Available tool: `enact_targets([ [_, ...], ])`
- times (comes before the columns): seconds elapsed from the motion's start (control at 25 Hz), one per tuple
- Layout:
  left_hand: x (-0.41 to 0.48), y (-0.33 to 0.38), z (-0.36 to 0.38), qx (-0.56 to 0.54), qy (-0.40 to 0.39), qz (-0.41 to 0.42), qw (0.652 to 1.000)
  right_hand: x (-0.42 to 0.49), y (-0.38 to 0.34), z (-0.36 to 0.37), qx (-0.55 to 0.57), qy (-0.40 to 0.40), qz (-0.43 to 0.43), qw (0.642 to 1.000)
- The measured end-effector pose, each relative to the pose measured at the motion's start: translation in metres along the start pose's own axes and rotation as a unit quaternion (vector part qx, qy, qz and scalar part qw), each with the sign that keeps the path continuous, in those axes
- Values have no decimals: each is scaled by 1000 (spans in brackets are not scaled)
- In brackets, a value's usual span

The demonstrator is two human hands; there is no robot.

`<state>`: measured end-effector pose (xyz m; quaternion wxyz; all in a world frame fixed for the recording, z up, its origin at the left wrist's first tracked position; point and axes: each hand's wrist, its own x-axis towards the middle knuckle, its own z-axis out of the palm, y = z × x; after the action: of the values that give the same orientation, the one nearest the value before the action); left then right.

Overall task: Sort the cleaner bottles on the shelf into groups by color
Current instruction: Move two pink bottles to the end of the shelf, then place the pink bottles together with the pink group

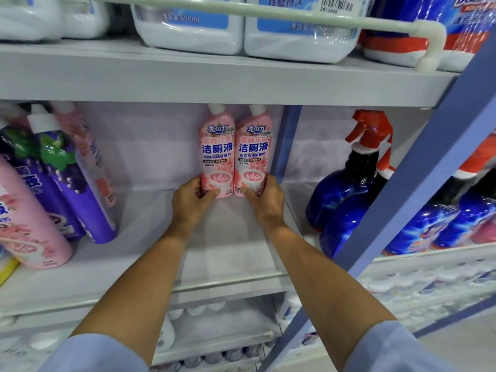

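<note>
Pink bottle, gripped low in the curled fingers of our left hand, touches its pink twin, gripped likewise by our right hand, at twelve o'clock on the shelf; we judge the pink group underway, next fetching the stray pink bottle at nine o'clock.

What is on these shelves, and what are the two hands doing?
held pink bottles: two, pink, upright and side by side at the back of the middle shelf
other pink bottles: at least two, pink, leaning at the shelf's left end
purple bottles: two, purple, leaning at the left among the pink ones
spray bottles: several, blue with red triggers, right of the divider
white jugs: several, white with blue labels, top shelf
upright post: one, blue, right foreground
left hand: holds the left held bottle's base
right hand: holds the right one's base
</note>
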<state>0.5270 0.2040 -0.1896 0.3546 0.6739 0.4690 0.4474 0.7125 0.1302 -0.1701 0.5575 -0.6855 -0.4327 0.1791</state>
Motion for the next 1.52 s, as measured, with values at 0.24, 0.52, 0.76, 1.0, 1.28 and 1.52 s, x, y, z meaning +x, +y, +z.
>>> enact_targets([
  [0.24,-29,30,-18,144,-66,-17,987,-5,-5,-14,-144,-49,1,988],
  [0.52,-85,79,-70,410,-182,29,893,-66,-60,-37,-385,-216,-54,895],
  [0.76,-178,100,-155,530,-177,132,819,-182,-117,-38,-460,-248,-131,842],
  [1.0,-271,81,-265,546,-156,107,817,-304,-164,7,-492,-277,-161,809],
  [1.28,-337,69,-399,553,-99,61,825,-388,-236,91,-452,-313,-245,798],
  [1.52,-369,50,-477,555,-50,39,829,-420,-256,110,-402,-272,-350,801],
])
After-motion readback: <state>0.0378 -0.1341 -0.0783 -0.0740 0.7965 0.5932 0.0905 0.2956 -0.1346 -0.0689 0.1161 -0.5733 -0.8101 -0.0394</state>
